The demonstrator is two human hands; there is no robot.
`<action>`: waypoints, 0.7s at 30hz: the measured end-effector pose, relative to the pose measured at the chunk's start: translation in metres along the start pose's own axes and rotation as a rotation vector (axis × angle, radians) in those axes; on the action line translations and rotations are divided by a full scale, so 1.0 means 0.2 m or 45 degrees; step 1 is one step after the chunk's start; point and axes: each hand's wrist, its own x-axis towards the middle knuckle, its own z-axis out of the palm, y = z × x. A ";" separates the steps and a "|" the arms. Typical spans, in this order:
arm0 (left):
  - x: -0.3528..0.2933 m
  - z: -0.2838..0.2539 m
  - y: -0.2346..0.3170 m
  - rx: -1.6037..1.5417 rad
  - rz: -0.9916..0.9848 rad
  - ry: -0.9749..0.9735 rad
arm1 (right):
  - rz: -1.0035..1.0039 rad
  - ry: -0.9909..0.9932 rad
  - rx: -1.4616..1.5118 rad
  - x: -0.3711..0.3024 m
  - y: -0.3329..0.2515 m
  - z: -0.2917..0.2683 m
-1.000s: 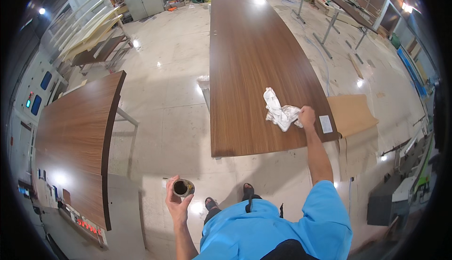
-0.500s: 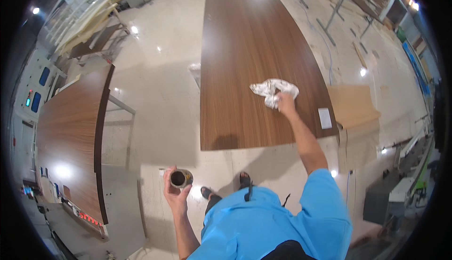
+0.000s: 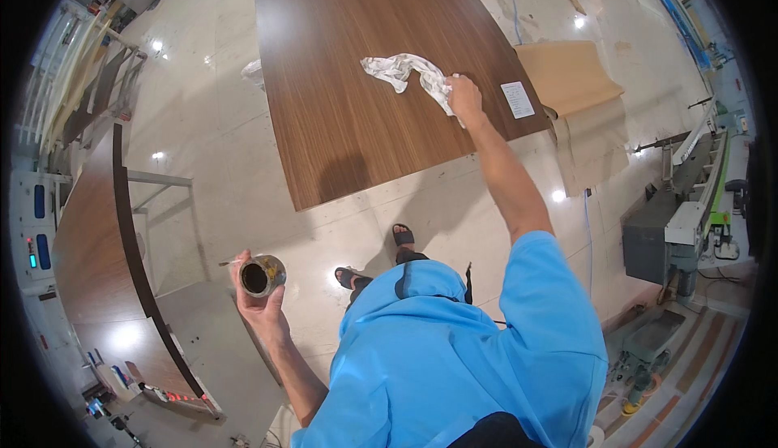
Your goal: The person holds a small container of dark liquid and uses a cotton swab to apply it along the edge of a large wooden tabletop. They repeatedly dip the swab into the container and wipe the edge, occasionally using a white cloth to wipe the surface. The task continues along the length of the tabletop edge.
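Note:
My right hand (image 3: 464, 99) grips one end of a white, dark-stained rag (image 3: 402, 67), whose rest trails leftward in a curve over a brown wood-grain panel (image 3: 340, 107). A white printed label (image 3: 517, 99) lies on the panel to the right of that hand. Held out at the lower left, over the floor, my left hand (image 3: 263, 310) has its fingers and thumb around a small open can (image 3: 256, 279). Dark contents or a dark interior show through the can's mouth. Something thin pokes out to the left by those fingers; what it is I cannot make out.
At left stands a second brown panel (image 3: 93, 245) on a metal frame. Brown sheet material (image 3: 571, 83) lies right of the main panel. Grey machinery (image 3: 648, 245) stands at the right, and a thin blue cable (image 3: 589, 237) runs along the floor.
My view has shifted, so the panel appears farther up and left. The rag has gone from bunched under my right hand to stretched out leftward from it. My left hand still holds the can.

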 end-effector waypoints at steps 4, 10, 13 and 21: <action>-0.04 -0.01 0.04 0.048 0.024 0.046 | -0.270 -0.689 -0.326 0.20 -0.06 -0.18; -0.10 -0.03 0.06 0.089 0.017 0.056 | -0.554 -0.388 -0.068 0.38 -0.18 0.10; -0.12 -0.01 0.05 0.072 0.021 0.097 | -0.307 -0.423 -0.107 0.33 -0.21 0.18; -0.14 -0.01 0.05 0.041 -0.027 0.145 | -0.170 0.089 -0.158 -0.04 0.18 -0.14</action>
